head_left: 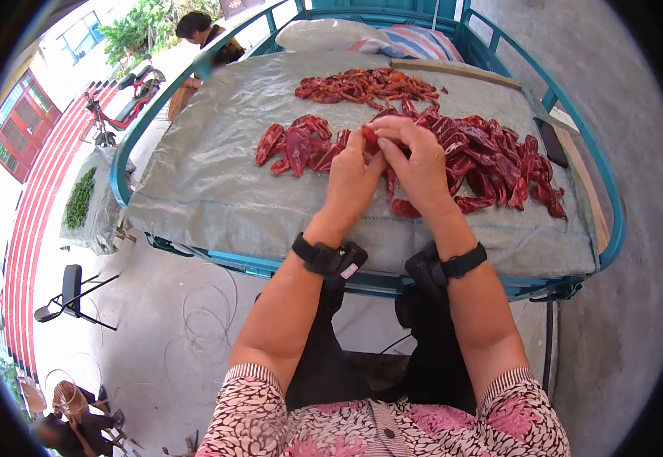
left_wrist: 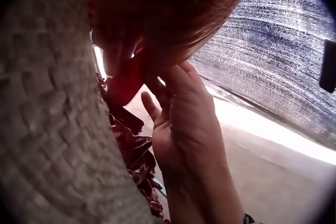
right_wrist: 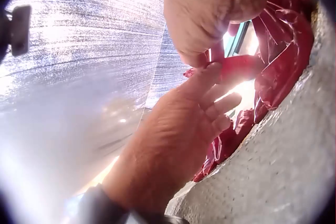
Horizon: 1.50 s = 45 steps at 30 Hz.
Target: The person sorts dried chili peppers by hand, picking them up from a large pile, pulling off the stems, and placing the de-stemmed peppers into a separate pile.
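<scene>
Both hands meet over a woven sheet (head_left: 217,190), holding one bright red dried chili pepper (head_left: 369,138) between them. My left hand (head_left: 353,177) pinches the pepper from the left side. From the right, my right hand (head_left: 423,161) pinches it too, thumb and fingertips close to the left fingertips. In the right wrist view the pepper (right_wrist: 240,68) sticks out past the left fingers. Left of the hands lies a small group of dark red chilies (head_left: 298,145); a larger heap (head_left: 499,156) spreads to the right, partly hidden by the right hand.
Behind lies a third pile of shrivelled orange-red chilies (head_left: 362,85). A dark phone-like object (head_left: 551,142) rests at the right edge beside a wooden strip (head_left: 586,190). Blue rails (head_left: 613,206) border the cart bed. Sacks (head_left: 331,34) lie at the back; a person (head_left: 213,38) is beyond.
</scene>
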Motion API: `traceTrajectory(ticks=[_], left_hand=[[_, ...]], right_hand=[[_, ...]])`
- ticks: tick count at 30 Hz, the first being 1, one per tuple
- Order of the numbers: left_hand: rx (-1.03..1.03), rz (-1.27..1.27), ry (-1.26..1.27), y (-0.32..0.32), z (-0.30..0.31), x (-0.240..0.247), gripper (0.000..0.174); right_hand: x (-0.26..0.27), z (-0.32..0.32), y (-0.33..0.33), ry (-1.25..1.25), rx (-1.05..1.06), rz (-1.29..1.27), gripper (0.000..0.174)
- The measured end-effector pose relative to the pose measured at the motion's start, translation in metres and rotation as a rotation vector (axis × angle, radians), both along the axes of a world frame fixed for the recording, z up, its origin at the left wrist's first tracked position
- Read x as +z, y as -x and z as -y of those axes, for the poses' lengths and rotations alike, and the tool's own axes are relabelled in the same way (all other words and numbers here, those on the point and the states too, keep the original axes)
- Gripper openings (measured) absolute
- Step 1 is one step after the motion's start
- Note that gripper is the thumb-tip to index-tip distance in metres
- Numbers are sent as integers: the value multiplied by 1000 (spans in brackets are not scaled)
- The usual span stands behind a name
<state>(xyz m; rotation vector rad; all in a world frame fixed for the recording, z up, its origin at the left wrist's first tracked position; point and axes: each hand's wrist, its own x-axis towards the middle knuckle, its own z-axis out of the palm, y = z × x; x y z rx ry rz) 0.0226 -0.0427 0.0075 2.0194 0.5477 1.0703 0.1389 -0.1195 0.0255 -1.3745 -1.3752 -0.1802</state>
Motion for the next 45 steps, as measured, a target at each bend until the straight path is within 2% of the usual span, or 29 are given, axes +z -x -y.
traceTrajectory(ticks=[1, 4, 8, 9, 13, 17, 22, 25, 28, 31, 34, 37, 40, 43, 45], left_hand=[[18, 16, 25, -2, -4, -6, 40], [158, 125, 8, -2, -12, -5, 45], [374, 252, -124, 4, -40, -13, 61], [330, 168, 82, 16, -37, -1, 70], [440, 199, -8, 20, -48, -7, 72], [483, 132, -90, 23, -41, -2, 67], [388, 165, -67, 20, -36, 2, 54], [315, 193, -154, 16, -40, -5, 39], [241, 122, -123, 17, -38, -5, 28], [243, 75, -204, 16, -32, -1, 25], [264, 31, -384, 16, -31, -1, 29], [211, 73, -531, 13, -24, 4, 33], [139, 68, -281, 11, -23, 0, 34], [120, 110, -178, 12, -23, 0, 33], [160, 121, -207, 12, -26, -3, 31]], right_hand=[[2, 0, 3, 8, 56, -40, 24], [5, 2, 7, -59, -101, 85, 24], [-6, -1, -2, 126, -253, 369, 42], [-8, 0, -3, 222, -231, 436, 57], [-16, -7, 0, 351, -261, 568, 68], [-21, -10, -2, 459, -278, 598, 59], [-17, -16, -5, 533, -293, 657, 44], [-27, -22, -9, 451, -322, 663, 36], [-26, -24, -6, 544, -331, 670, 31], [-15, -24, -5, 590, -306, 630, 30], [-20, -25, -4, 268, -348, 539, 31], [-10, -24, 0, 114, -199, 324, 27], [-12, -19, 10, 133, -77, 125, 22], [-13, -21, 9, -25, -66, 96, 18], [-8, -20, 5, -52, -141, 112, 17]])
